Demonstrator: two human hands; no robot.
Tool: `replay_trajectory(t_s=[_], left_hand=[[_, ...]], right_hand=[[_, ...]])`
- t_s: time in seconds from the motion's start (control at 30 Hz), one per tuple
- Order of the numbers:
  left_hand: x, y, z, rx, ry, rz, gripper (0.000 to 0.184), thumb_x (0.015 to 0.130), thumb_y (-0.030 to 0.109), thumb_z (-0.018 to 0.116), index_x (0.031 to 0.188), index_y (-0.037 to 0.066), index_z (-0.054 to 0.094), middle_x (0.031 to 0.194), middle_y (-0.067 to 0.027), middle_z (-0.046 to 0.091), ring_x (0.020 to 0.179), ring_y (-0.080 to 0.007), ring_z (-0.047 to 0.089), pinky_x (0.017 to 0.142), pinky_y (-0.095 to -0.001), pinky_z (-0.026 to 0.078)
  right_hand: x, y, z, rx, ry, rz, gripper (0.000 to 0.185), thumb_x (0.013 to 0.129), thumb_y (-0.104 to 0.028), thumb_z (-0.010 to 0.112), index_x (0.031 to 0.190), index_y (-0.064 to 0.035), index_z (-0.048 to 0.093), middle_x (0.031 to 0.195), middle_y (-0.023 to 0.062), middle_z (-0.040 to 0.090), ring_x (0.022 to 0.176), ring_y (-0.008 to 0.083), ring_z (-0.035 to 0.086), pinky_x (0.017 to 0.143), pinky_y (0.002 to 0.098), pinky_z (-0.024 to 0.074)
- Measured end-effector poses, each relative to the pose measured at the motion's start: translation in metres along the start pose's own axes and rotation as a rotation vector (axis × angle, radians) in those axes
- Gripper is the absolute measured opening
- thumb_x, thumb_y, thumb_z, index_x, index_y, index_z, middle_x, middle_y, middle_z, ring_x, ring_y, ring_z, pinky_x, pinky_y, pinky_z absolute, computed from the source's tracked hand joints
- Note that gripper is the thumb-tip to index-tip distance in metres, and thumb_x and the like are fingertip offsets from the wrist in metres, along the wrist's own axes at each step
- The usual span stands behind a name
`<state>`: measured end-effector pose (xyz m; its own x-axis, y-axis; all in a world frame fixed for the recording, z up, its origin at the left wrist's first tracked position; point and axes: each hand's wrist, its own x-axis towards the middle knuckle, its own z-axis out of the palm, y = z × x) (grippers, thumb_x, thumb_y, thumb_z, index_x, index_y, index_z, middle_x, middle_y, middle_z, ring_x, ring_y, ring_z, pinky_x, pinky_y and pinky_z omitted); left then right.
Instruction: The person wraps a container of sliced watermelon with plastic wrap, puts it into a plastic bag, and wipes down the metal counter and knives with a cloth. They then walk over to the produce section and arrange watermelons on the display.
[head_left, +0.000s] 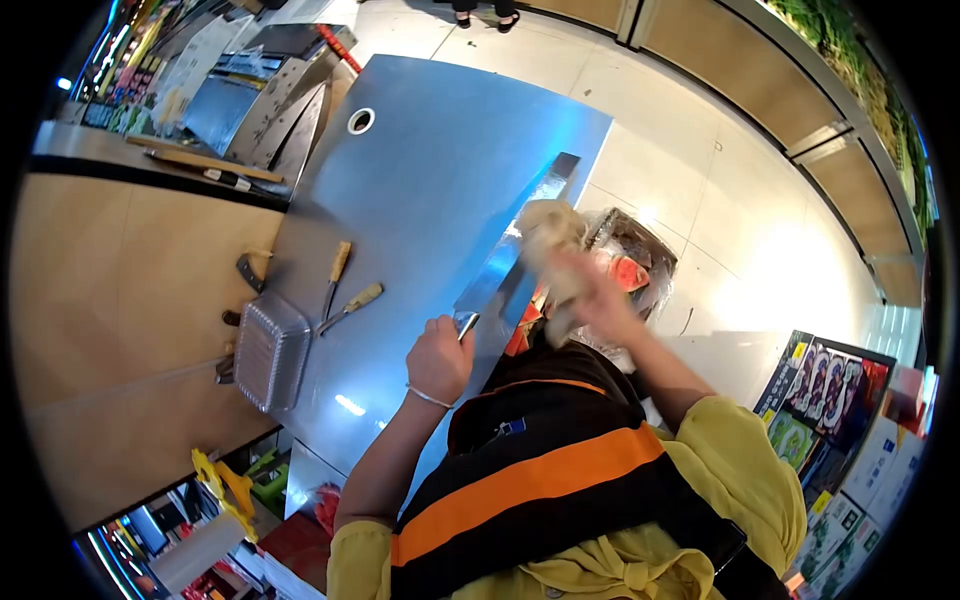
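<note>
While apparently wiping, steady long silver metal knife (497, 272) over right side of blue-grey metal table (430, 150) | clamped on handle (467, 324) with left hand (438, 358), bunched beige cloth (550, 235) with right hand (602, 305) | stroke clear of edge

I'm in a shop — printed cartons (880, 460) and yellow tags (822, 502) stand well off behind my right hand (603, 305), and greenery (860, 55) tops a long wood-fronted stand (715, 65) beyond it. A metal worktable (420, 170) spreads ahead of my left hand (440, 358).
</note>
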<state>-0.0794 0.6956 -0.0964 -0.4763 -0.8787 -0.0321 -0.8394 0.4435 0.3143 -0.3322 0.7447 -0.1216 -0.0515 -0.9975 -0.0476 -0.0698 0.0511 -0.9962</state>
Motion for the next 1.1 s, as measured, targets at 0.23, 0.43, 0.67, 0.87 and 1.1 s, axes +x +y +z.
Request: replay_trajectory(t_s=[0.23, 0.43, 0.67, 0.87, 1.1], left_hand=[[-0.015, -0.014, -0.021, -0.009, -0.070, -0.004, 0.027, 0.076, 0.020, 0.067, 0.087, 0.001, 0.051, 0.079, -0.0153, 0.054, 0.063, -0.0326, 0.058, 0.053, -0.0392, 0.046], [-0.053, -0.044, -0.042, 0.044, -0.182, -0.070, 0.031, 0.075, 0.021, 0.068, 0.095, 0.000, 0.054, 0.082, -0.0141, 0.057, 0.066, -0.0298, 0.059, 0.056, -0.0352, 0.048], [-0.123, -0.095, -0.035, -0.316, 0.095, -0.493, 0.027, 0.074, 0.018, 0.069, 0.090, 0.001, 0.055, 0.073, -0.0135, 0.055, 0.060, -0.0270, 0.056, 0.057, -0.0361, 0.046], [-0.142, -0.113, -0.015, -0.534, 0.434, -0.797, 0.021, 0.075, 0.013, 0.067, 0.080, 0.000, 0.052, 0.059, -0.0068, 0.047, 0.051, -0.0166, 0.045, 0.050, -0.0287, 0.036], [-0.153, -0.134, 0.001, -0.774, 0.635, -0.997, 0.023, 0.077, 0.013, 0.065, 0.078, 0.002, 0.045, 0.062, 0.0004, 0.041, 0.055, -0.0079, 0.037, 0.050, -0.0252, 0.033]], right_hand=[[0.056, 0.033, 0.039, -0.996, -0.085, -0.686, 0.066, 0.063, -0.007, 0.061, 0.125, -0.0266, 0.050, 0.125, -0.0006, 0.052, 0.100, 0.0195, 0.052, 0.076, 0.0356, 0.0430], [0.093, 0.079, -0.091, -1.138, 0.150, -0.335, 0.061, 0.062, 0.005, 0.055, 0.120, -0.0128, 0.054, 0.111, 0.0096, 0.061, 0.094, 0.0275, 0.058, 0.079, 0.0382, 0.0485], [0.126, 0.056, -0.044, -0.504, 0.197, -0.094, 0.057, 0.080, -0.008, 0.052, 0.134, -0.0044, 0.034, 0.130, 0.0175, 0.045, 0.110, 0.0301, 0.053, 0.089, 0.0361, 0.0464], [0.192, 0.080, 0.112, -1.054, -0.485, -0.457, 0.064, 0.081, -0.023, 0.056, 0.139, -0.0249, 0.030, 0.144, 0.0105, 0.029, 0.117, 0.0336, 0.048, 0.087, 0.0448, 0.0474], [0.366, 0.080, 0.245, -0.754, -0.722, -0.450, 0.056, 0.086, -0.032, 0.044, 0.139, -0.0271, 0.030, 0.144, 0.0072, 0.032, 0.124, 0.0289, 0.041, 0.096, 0.0388, 0.0397]])
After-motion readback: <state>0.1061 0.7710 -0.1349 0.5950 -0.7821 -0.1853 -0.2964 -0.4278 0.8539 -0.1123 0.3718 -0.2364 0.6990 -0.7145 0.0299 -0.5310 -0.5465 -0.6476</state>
